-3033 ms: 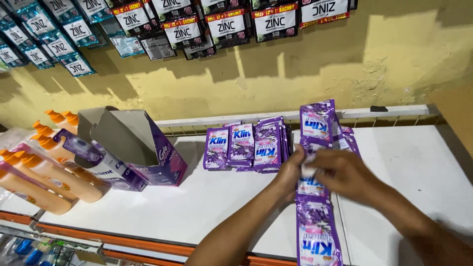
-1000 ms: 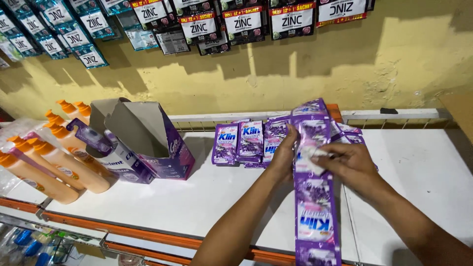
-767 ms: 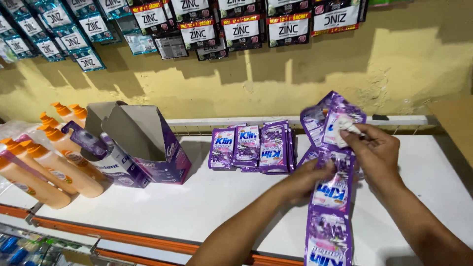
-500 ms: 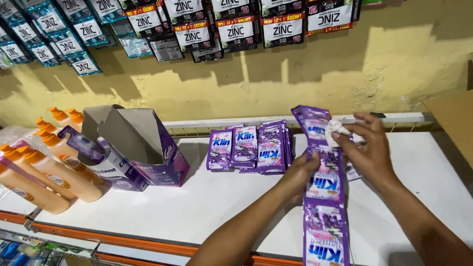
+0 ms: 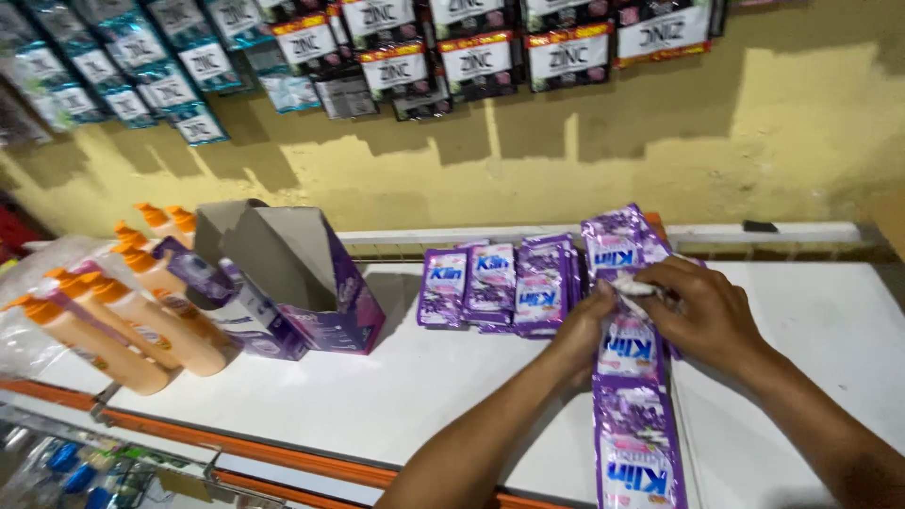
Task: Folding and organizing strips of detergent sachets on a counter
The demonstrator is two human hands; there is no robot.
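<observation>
While both of my hands close on the purple sachet strip, the relations read as follows.

Strip position: the sachet strip (image 5: 633, 415) lies on the white shelf top (image 5: 396, 396), running from my hands down toward the lower edge of the view.
Long axis: twelve to six o'clock, nearly straight, with a slight lean toward one o'clock at the upper end.
Left hand: my left hand (image 5: 577, 332) grips the strip's left edge, fingers curled onto it, at about nine o'clock from the seam.
Right hand: my right hand (image 5: 702, 311) pinches a pale, crumpled seam between two sachets, at three o'clock from it, thumb and fingers narrow and closed on the film.
Nearer hand: both touch the strip; the right sits on the seam itself, the left just beside it.
Strip appearance: glossy purple pouches joined end to end, white and blue lettering, floral print; the upper pouches rise past my hands toward twelve o'clock.
Neighbouring stack: a row of matching sachets (image 5: 490, 287) lies at ten o'clock, near the left hand but apart from it.
Farther items: an opened purple carton (image 5: 311, 283) and orange-capped bottles (image 5: 113, 320) sit at nine o'clock, well apart.
</observation>
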